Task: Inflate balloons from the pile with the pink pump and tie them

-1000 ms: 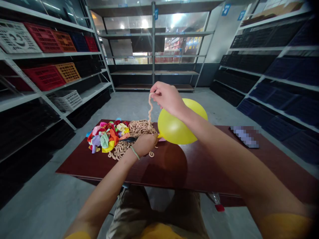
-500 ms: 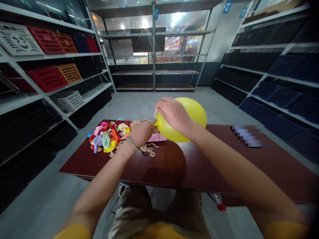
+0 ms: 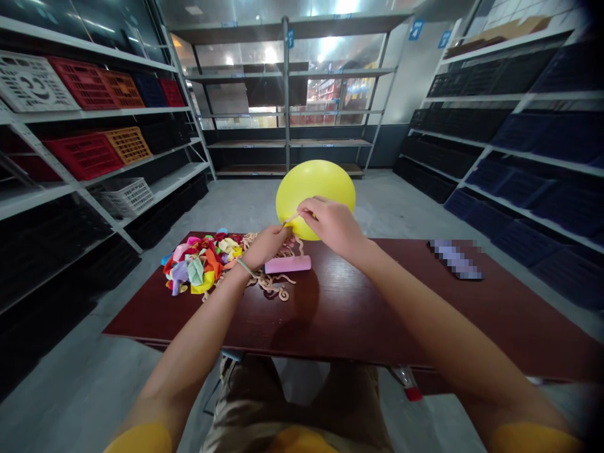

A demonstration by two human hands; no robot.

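The left hand (image 3: 267, 247) pinches the round yellow rubber balloon (image 3: 317, 181) at its eight o'clock, the right hand (image 3: 334, 228) a thin beige cord (image 3: 291, 219); a slackened left pinch could leak air.

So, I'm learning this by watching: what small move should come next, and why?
Probably wrap the strand round the end of the balloon: the left hand pinches there, and the right hand holds the strand out straight beside it.
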